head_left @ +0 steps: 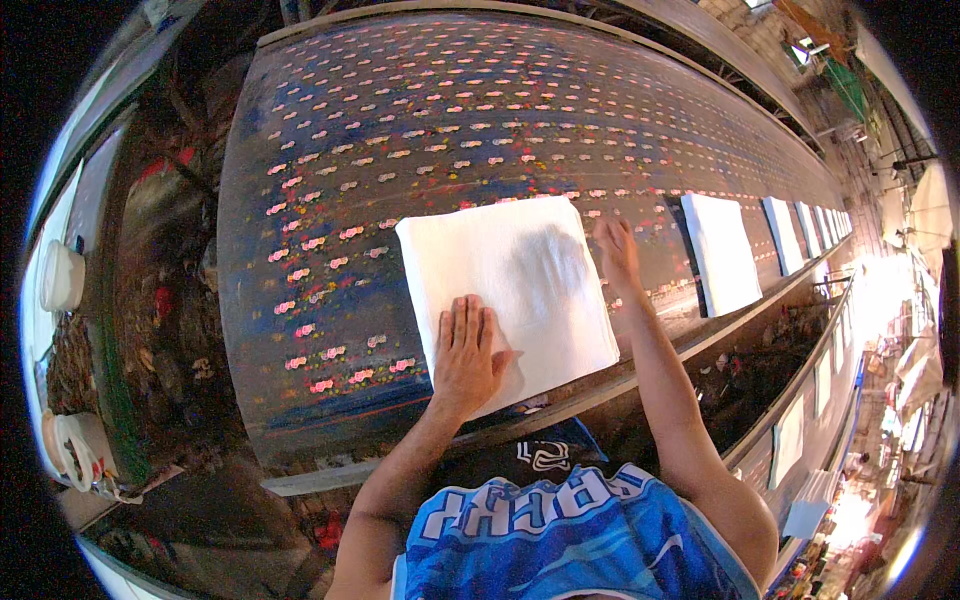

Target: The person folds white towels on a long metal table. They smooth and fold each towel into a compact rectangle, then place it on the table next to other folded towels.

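Note:
A white square of cloth [545,330], looking folded or layered, lies on a long dark printing table [330,215] right in front of me. My left hand [467,360] rests flat on its lower left part, with the fingers stretched out and the thumb spread. Just beyond the cloth's right edge is my right hand [617,252], its fingers partly bent and a little apart, holding nothing that shows. A soft shadow falls on the cloth's upper right. Whether the right fingertips touch the table cannot be told.
Another white cloth [722,255] lies to the right, with several more in a row beyond it. Rows of small pink printed marks cover the tabletop. A wooden rail [520,425] runs along the near edge. White tubs [64,275] stand far left. A second table with cloths [788,442] is at right.

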`<act>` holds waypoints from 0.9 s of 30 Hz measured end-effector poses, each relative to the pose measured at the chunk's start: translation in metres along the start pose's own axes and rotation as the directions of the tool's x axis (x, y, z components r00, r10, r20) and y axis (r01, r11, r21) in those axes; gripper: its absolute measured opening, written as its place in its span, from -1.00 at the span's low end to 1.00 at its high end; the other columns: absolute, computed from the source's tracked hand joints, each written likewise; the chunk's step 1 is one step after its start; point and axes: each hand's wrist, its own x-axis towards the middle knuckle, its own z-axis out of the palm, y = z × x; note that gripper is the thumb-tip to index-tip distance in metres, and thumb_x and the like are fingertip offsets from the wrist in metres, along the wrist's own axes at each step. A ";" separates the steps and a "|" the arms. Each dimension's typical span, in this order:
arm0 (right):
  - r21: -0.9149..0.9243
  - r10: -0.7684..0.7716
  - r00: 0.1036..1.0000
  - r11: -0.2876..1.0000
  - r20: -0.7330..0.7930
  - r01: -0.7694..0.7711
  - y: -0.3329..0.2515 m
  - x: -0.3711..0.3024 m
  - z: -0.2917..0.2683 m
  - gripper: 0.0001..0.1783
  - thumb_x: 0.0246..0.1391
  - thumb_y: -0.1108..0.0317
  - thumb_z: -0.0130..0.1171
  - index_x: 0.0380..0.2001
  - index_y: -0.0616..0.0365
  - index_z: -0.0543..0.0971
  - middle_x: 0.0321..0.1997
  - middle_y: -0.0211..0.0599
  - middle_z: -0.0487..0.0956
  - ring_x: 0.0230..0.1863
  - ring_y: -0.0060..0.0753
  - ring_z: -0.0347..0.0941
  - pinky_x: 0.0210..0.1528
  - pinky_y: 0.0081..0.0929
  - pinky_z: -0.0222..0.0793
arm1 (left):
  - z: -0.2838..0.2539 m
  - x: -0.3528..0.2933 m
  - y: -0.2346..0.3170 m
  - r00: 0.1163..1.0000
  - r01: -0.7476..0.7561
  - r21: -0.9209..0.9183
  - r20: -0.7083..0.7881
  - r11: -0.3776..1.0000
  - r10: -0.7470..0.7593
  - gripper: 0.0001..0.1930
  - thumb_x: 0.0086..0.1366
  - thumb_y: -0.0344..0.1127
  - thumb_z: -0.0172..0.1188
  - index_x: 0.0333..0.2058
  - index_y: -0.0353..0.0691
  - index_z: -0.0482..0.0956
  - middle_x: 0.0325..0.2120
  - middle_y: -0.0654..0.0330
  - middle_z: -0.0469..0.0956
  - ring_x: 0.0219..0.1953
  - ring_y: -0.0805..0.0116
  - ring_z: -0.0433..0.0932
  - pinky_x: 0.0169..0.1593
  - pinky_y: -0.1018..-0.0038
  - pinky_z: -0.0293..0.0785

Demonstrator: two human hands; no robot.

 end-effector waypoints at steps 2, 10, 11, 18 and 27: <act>-0.020 0.131 0.990 0.991 -0.059 -0.133 0.000 -0.030 -0.038 -0.67 0.51 0.20 0.09 -0.13 0.33 0.57 -0.10 -0.01 0.57 0.04 -0.01 0.48 0.14 -0.19 0.41 | -0.004 0.001 0.001 1.000 -0.003 0.013 0.019 1.000 0.003 -0.15 0.46 0.19 0.16 0.40 -0.50 0.34 0.52 -0.35 0.10 0.60 -0.31 0.01 0.62 -0.15 -0.16; -0.362 0.544 0.817 0.735 -0.192 -0.574 0.032 -0.207 -0.199 -0.69 0.40 0.38 0.21 0.12 0.29 0.62 0.03 -0.02 0.64 0.08 0.05 0.60 0.15 -0.10 0.53 | -0.010 0.001 -0.001 0.991 -0.053 -0.019 0.126 0.998 0.055 -0.29 0.44 -0.02 0.26 0.36 -0.47 0.41 0.54 -0.26 0.10 0.60 -0.33 -0.01 0.62 -0.16 -0.14; -0.439 0.554 0.790 0.660 -0.263 -0.609 0.020 -0.222 -0.203 -0.69 0.35 0.36 0.26 0.08 0.26 0.62 -0.03 -0.03 0.65 0.07 0.08 0.61 0.14 -0.07 0.54 | -0.012 -0.003 -0.007 0.986 -0.074 -0.077 0.146 0.994 0.085 -0.35 0.44 -0.08 0.27 0.32 -0.46 0.44 0.54 -0.26 0.10 0.60 -0.33 -0.01 0.61 -0.16 -0.10; -0.480 0.736 0.627 0.466 -0.257 -0.743 0.006 -0.276 -0.216 -0.80 0.26 0.38 0.28 -0.06 0.10 0.64 -0.26 -0.03 0.71 -0.13 0.24 0.67 -0.09 0.06 0.58 | -0.047 -0.032 -0.020 0.992 0.105 -0.166 -0.047 0.981 -0.114 -0.52 0.43 -0.26 0.33 0.23 -0.37 0.52 0.45 -0.22 0.23 0.48 -0.28 0.22 0.45 -0.08 0.27; -0.327 0.433 0.900 0.844 -0.050 -0.424 -0.024 -0.190 -0.105 -0.75 0.21 0.29 0.36 -0.07 0.09 0.73 -0.10 -0.11 0.72 -0.08 0.03 0.68 0.06 -0.06 0.61 | -0.037 -0.022 -0.005 0.984 0.119 0.037 -0.136 0.992 -0.113 -0.46 0.47 -0.24 0.28 0.33 -0.30 0.41 0.45 -0.21 0.15 0.44 -0.21 0.24 0.32 -0.08 0.41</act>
